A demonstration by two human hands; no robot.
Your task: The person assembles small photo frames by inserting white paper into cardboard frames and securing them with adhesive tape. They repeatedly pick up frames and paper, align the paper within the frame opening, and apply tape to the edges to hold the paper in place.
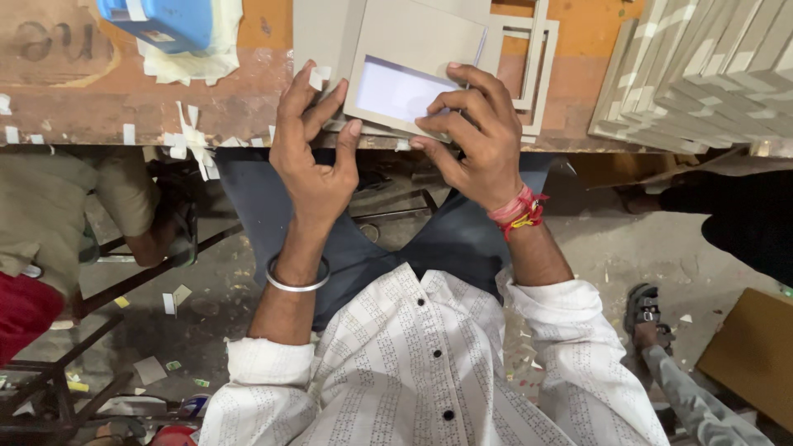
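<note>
Head view, grip: both hands rest on a grey card frame point(413, 62) with a pale window, at the near edge of the worn orange worktable point(83, 99).
Left hand point(316, 157): fingers spread, not clenched; the thumb tip presses the frame's near left corner and the other fingertips lie along its left edge. A small piece of white tape clings to one fingertip.
Right hand point(475, 136): fingers curled over the frame's near right part, the tips pressing down on the border and on the edge of the pale window; whether it pinches anything cannot be told.
Frame position: flat on the table and slightly turned, its near edge just at the table's lip, between the two hands.
Beneath and beyond the grip: more grey card sheets lie under the frame, and open frame cut-outs point(537, 58) lie just beyond the right hand.
Right of the grip: a slanted stack of grey card pieces point(702, 74), well apart.
Left of the grip: white tape strips point(192, 140) stuck along the table edge; farther off, a blue tape dispenser point(165, 21) on a pale cloth.
Wrists: a metal bangle point(296, 283) on the left, red and yellow thread point(520, 211) on the right.
Nearer than the grip: dark trousers and a white patterned shirt point(429, 363).
Bystanders: a person in olive cloth at far left, a sandalled foot point(644, 312) at lower right.
</note>
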